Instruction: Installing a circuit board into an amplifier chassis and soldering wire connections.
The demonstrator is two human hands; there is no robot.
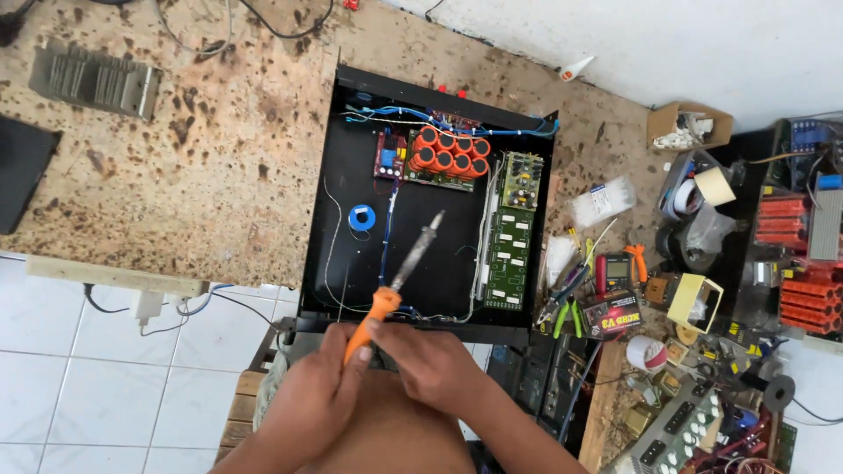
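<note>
**Soldering iron held over an open amplifier chassis**

The left hand (pixel 320 395) is closed around the orange handle of a soldering iron (pixel 399 276), whose dark tip angles up over the open black chassis (pixel 351 228) at frame centre. The right hand (pixel 421 362) curls beside the handle's lower end, fingers bent; I cannot tell whether it pinches anything. To work well here, it seems wise to keep the hot tip clear of the blue wires along the chassis's upper edge and the cluster of orange capacitors (pixel 450 149), and to steady the iron with both wrists.

At lower right of the chassis, on the desk (pixel 202 175), lies a dark red box (pixel 612 314) with pale lettering. A small brown cardboard box (pixel 689 125) sits at upper right, a clear plastic bag (pixel 602 200) below it.
</note>
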